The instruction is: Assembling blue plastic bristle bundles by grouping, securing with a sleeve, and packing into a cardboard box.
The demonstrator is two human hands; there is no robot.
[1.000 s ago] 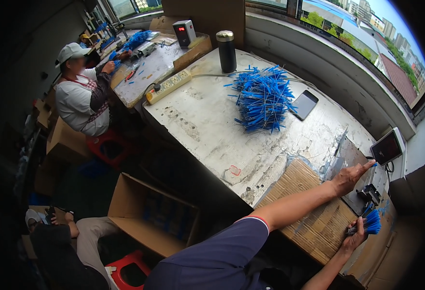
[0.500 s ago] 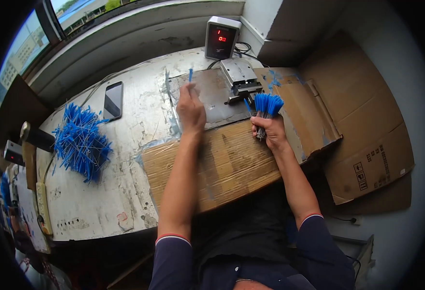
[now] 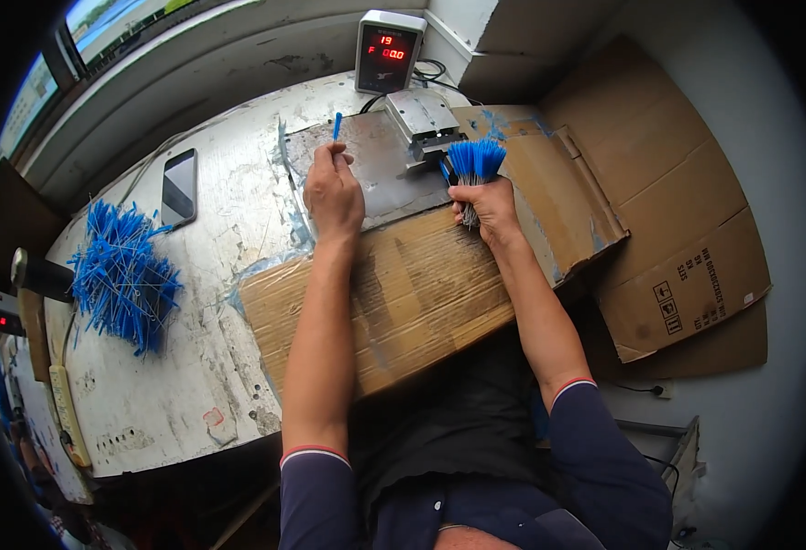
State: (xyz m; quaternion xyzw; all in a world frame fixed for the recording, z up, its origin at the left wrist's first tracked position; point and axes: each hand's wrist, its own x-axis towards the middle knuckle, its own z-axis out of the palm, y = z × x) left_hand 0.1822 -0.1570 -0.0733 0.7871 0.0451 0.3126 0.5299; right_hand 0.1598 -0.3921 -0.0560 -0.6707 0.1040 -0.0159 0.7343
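**Single blue stick held up at the plate, bundle waiting in the other hand**

Holds one blue stick (image 3: 337, 122) upright in the left hand (image 3: 334, 192), fingers pinched together on its lower end. Stick over the grey plate (image 3: 380, 174), at 11 o'clock from frame centre. Grips a bundle (image 3: 476, 158) of like sticks in the right hand (image 3: 487, 206), fingers clamped round the stems, blue ends fanned upward, just beside the metal block (image 3: 421, 119) at 12 o'clock. Rests both forearms across a cardboard sheet (image 3: 403, 293) laid on the table (image 3: 174, 385).

Step, as a judgement: one stick singled out from the bundle and held near the block. A next move calls for a steady pinch, the tip lined up with the block, fingertips kept clear of it, and the bundle kept tight so nothing slips out.

Packages, labels, signs:
- Grey upright display box (image 3: 388, 50) at 12 o'clock behind the block, red lit digits on a dark panel.
- Second small red-lit display (image 3: 4, 321) at 9 o'clock, at the table's far edge.
- Flattened brown carton (image 3: 687, 247) at 3 o'clock, black print and small square handling symbols on its lower flap.
- Loose pile (image 3: 123, 280) of blue sticks at 9 o'clock; dark phone (image 3: 179, 186) at 10 o'clock, face up, well apart from both hands.
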